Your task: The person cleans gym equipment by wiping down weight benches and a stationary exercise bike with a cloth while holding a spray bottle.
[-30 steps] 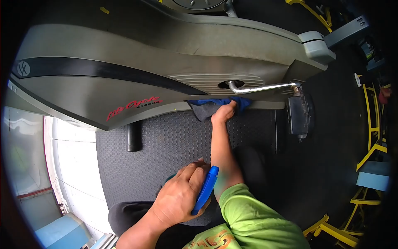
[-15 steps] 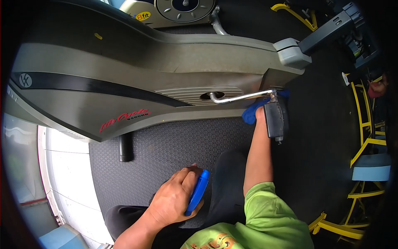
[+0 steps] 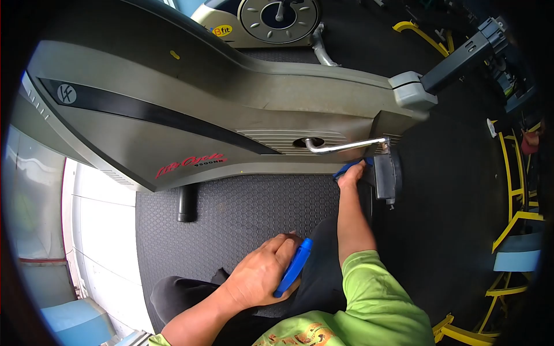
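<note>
My left hand (image 3: 265, 274) is wrapped around a blue spray bottle (image 3: 294, 269), held above my lap. Only the bottle's long blue head shows; the rest is hidden beneath the hand. My right arm reaches forward to the exercise bike (image 3: 242, 109). At the bike's lower edge, just left of the pedal (image 3: 387, 176), my right hand (image 3: 352, 174) presses a blue cloth (image 3: 345, 168). Part of the cloth and some fingers are out of sight behind the hand and pedal. Above them runs the shiny crank arm (image 3: 349, 145).
A second exercise bike (image 3: 271, 23) stands behind the first. Black textured matting (image 3: 248, 202) covers the floor, with a black support foot (image 3: 186, 205) on it. Yellow metal frames (image 3: 513, 173) line the right side, where part of another person's hand (image 3: 530, 141) shows.
My right hand and the cloth have shifted left relative to the pedal, and less cloth shows. My left hand still grips the spray bottle. The whole view has shifted slightly.
</note>
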A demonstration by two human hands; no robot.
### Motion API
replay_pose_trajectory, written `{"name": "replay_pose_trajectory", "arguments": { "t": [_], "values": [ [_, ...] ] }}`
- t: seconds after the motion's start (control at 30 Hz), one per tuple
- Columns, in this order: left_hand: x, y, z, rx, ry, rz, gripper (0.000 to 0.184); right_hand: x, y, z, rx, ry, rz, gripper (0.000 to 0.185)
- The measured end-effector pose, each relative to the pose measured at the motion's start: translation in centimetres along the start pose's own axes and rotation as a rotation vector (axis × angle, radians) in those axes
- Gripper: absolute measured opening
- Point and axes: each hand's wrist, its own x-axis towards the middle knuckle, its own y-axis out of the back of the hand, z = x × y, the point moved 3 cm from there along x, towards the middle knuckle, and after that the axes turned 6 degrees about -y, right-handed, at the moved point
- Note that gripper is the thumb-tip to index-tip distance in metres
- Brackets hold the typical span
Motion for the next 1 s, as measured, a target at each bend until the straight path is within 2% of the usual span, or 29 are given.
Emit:
{"name": "replay_pose_trajectory", "arguments": {
  "t": [0.03,0.1,0.13,0.17,0.2,0.27,0.3,0.37,0.43,0.5,0.53,0.57,0.63,0.67,0.7,0.73,0.8,0.83,0.9,0.93,1.0],
  "values": [
    [-0.1,-0.1,-0.1,0.013,-0.030,0.010,0.059,-1.5,-0.7,0.3,0.017,-0.085,0.088,0.051],
    [-0.5,0.1,-0.2,0.031,-0.057,0.036,0.059,-0.1,-0.4,4.6,-0.003,-0.203,-0.081,0.056],
    [-0.7,0.3,-0.3,0.013,-0.033,0.032,0.059,-4.2,-1.8,5.4,-0.115,-0.342,0.057,0.058],
    [-0.7,0.6,-0.4,-0.002,-0.010,0.033,0.060,-7.1,-3.1,7.3,-0.059,-0.490,-0.040,0.062],
    [-0.8,1.0,-0.4,0.010,-0.012,0.060,0.060,-6.8,-2.8,11.8,-0.100,-0.524,-0.007,0.066],
    [-1.3,1.9,-0.7,0.012,0.023,0.101,0.060,-11.2,-4.8,15.3,-0.153,-0.617,-0.151,0.063],
    [-1.7,2.4,-0.9,0.028,0.042,0.140,0.060,-12.7,-5.3,17.0,-0.167,-0.688,-0.275,0.060],
    [-2.2,3.5,-1.1,0.045,0.056,0.205,0.059,-16.3,-6.6,18.5,-0.231,-1.027,-0.772,0.057],
    [-3.5,4.2,-2.2,0.073,0.062,0.291,0.057,-20.3,-7.2,16.9,-0.445,-1.252,-1.049,0.053],
    [-4.5,5.0,-2.8,0.127,0.139,0.332,0.056,-25.1,-8.1,12.8,0.518,-1.753,-1.644,0.052],
    [-4.8,6.0,-2.7,0.059,0.229,0.221,0.060,-24.8,-7.5,12.5,0.311,-1.524,-1.724,0.052],
    [-5.3,6.7,-2.8,0.080,0.218,0.275,0.060,-24.5,-7.6,12.1,0.123,-1.274,-1.792,0.052],
    [-6.4,7.3,-3.0,0.188,0.133,0.364,0.062,-26.4,-8.3,9.7,0.093,-1.385,-1.338,0.051],
    [-6.6,8.3,-2.9,0.169,0.149,0.279,0.063,-28.2,-9.4,7.9,-0.081,-1.268,-1.340,0.053],
    [-6.9,9.2,-3.2,0.188,0.131,0.313,0.063,-29.4,-10.6,6.8,-0.242,-1.137,-1.333,0.055],
    [-7.2,9.3,-4.0,0.164,0.142,0.291,0.062,-29.5,-10.9,6.5,-0.262,-1.120,-1.361,0.055],
    [-7.5,9.3,-6.1,0.122,0.166,0.229,0.064,-29.8,-11.0,6.1,-0.355,-1.013,-1.472,0.071],
    [-7.7,9.4,-6.7,0.131,0.148,0.235,0.064,-30.4,-11.6,5.9,-0.358,-0.991,-1.484,0.071],
    [-8.2,10.3,-7.9,0.009,0.230,0.229,0.067,-33.8,-13.2,4.2,-0.181,-1.005,-1.446,0.088],
    [-8.4,11.3,-8.2,-0.049,0.236,0.178,0.069,-35.6,-14.1,3.0,-0.213,-0.924,-1.428,0.096],
    [-8.9,12.9,-7.6,-0.164,0.181,0.191,0.069,-37.6,-15.3,1.2,-0.206,-0.855,-1.414,0.097]
  ]
}}
